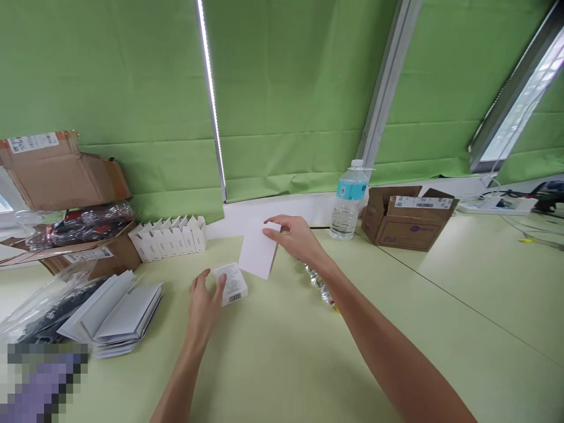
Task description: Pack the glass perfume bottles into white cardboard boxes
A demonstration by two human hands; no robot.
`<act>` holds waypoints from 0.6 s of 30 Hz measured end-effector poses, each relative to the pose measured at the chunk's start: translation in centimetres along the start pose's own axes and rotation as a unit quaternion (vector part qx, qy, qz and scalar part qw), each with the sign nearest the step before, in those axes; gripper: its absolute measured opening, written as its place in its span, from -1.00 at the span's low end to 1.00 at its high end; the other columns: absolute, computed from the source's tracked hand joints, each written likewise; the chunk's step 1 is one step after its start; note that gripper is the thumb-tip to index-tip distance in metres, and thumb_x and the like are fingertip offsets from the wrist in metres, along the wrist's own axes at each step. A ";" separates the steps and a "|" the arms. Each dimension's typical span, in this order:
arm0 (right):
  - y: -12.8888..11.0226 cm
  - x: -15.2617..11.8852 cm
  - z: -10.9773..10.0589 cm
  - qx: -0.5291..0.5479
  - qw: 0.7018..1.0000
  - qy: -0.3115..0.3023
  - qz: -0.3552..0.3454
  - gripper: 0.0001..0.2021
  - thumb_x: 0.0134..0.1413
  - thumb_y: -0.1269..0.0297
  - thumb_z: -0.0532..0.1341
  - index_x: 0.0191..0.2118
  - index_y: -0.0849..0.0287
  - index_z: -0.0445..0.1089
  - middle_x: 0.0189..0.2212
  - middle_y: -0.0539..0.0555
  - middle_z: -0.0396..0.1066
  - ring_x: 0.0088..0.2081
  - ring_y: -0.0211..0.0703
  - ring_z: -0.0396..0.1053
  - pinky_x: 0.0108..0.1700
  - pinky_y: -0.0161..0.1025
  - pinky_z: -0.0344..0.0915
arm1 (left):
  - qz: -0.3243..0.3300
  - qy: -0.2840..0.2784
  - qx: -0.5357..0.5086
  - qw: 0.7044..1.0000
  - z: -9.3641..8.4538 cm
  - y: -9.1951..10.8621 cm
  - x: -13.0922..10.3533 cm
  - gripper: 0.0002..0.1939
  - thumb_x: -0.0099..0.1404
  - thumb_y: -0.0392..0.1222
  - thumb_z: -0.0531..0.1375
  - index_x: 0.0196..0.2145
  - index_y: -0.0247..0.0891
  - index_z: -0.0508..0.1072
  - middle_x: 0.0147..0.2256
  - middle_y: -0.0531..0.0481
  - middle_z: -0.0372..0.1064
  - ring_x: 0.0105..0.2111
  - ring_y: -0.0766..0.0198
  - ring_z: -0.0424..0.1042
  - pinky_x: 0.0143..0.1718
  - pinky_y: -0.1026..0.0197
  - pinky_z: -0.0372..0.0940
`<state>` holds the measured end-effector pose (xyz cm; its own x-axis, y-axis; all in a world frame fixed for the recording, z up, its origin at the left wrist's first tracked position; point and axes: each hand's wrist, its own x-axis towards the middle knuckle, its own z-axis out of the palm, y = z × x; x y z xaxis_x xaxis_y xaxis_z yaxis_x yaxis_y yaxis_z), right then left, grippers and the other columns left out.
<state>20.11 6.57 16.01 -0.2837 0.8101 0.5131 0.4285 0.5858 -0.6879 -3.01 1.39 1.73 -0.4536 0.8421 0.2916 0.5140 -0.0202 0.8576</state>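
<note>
My right hand (294, 239) pinches the top edge of a blank white sheet of folded paper or card (259, 251), holding it tilted over the table. Just to its left, a small white box (232, 283) with fine print and a barcode lies on the table. My left hand (206, 298) has its thumb and fingers about the near left side of this box, the thumb touching its top. Under my right forearm, some shiny silver-wrapped items (321, 283) show in part; the arm hides the others.
White small boxes (170, 239) stand in a row at the back left, beside stacked cardboard boxes (61, 176). White papers (118, 317) are piled in front. A water bottle (347, 202), an open carton (408, 220) and a power strip (496, 205) line the right back edge.
</note>
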 end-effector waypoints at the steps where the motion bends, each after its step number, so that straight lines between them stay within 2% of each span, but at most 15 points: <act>1: 0.0 0.0 0.1 -0.009 1.000 -0.001 0.001 -0.78 0.03 0.17 0.17 -0.43 0.21 0.44 -0.35 0.05 0.44 -0.35 -0.20 0.31 -0.35 -0.33 0.18 | 0.025 0.009 0.003 1.000 -0.1 0.5 -0.3 -0.37 0.21 0.20 0.10 0.10 -0.24 0.27 0.10 -0.26 0.23 0.05 -0.03 0.28 -0.01 -0.04 0.24; 4: 0.0 -0.1 0.6 -0.044 0.999 -0.013 0.000 -0.69 0.07 0.13 0.13 -0.59 0.20 0.26 -0.62 -0.06 0.20 -0.53 -0.31 0.09 -0.50 -0.33 0.00 | 0.119 0.011 0.007 0.993 -0.3 2.5 -1.5 -0.44 0.26 0.12 0.08 0.15 -0.16 0.21 0.15 -0.19 0.17 0.12 0.01 0.21 0.07 -0.03 0.18; 7: -0.2 -0.4 1.2 -0.070 0.998 -0.010 -0.004 -0.64 0.08 0.12 0.11 -0.64 0.18 0.13 -0.66 -0.10 0.01 -0.56 -0.34 -0.06 -0.52 -0.32 -0.11 | 0.217 -0.013 0.024 0.976 -0.4 4.3 -2.8 -0.35 0.24 0.07 0.13 0.22 -0.16 0.10 0.23 -0.19 0.05 0.23 -0.01 0.05 0.17 -0.06 0.06; 9: -0.5 -0.5 1.5 -0.090 0.996 -0.018 -0.005 -0.61 0.10 0.11 0.09 -0.66 0.17 0.08 -0.68 -0.11 -0.04 -0.57 -0.34 -0.10 -0.53 -0.30 -0.14 | 0.250 -0.039 0.035 0.967 -0.1 4.9 -3.4 -0.21 0.17 0.09 0.19 0.27 -0.16 0.01 0.26 -0.21 -0.02 0.25 -0.06 0.00 0.17 -0.07 0.06; 12: -0.8 -0.6 2.0 -0.106 0.993 -0.041 -0.010 -0.60 0.14 0.09 0.05 -0.64 0.15 0.07 -0.70 -0.10 0.02 -0.59 -0.32 -0.05 -0.53 -0.30 -0.11 | 0.263 -0.057 0.054 0.962 0.4 5.2 -4.0 -0.06 0.07 0.13 0.27 0.29 -0.14 -0.06 0.27 -0.21 -0.04 0.25 -0.11 -0.01 0.14 -0.07 0.11; 16: -0.5 -0.4 2.7 -0.111 0.993 -0.034 -0.012 -0.60 0.18 0.04 0.02 -0.60 0.15 0.13 -0.67 -0.04 0.21 -0.59 -0.28 0.10 -0.52 -0.30 -0.02 | 0.236 -0.067 0.037 0.969 0.8 5.2 -4.2 -0.27 0.23 -0.02 0.16 0.28 -0.11 -0.02 0.24 -0.17 0.05 0.21 -0.03 0.10 0.08 0.01 0.19; 18: -0.1 -0.3 3.0 -0.071 0.996 -0.048 0.011 -0.60 0.20 0.00 0.00 -0.55 0.15 0.19 -0.62 0.01 0.34 -0.58 -0.25 0.21 -0.51 -0.30 0.06 | 0.208 -0.070 -0.002 0.976 0.7 5.3 -4.0 -0.38 0.27 -0.14 0.09 0.26 -0.10 0.04 0.21 -0.15 0.10 0.17 0.02 0.16 0.04 0.05 0.22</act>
<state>17.56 6.34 14.39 -0.3504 0.8250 0.4434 0.5497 0.5644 -0.6158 2.01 -1.76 4.78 -0.1032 0.8259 0.5542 0.6292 -0.3774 0.6795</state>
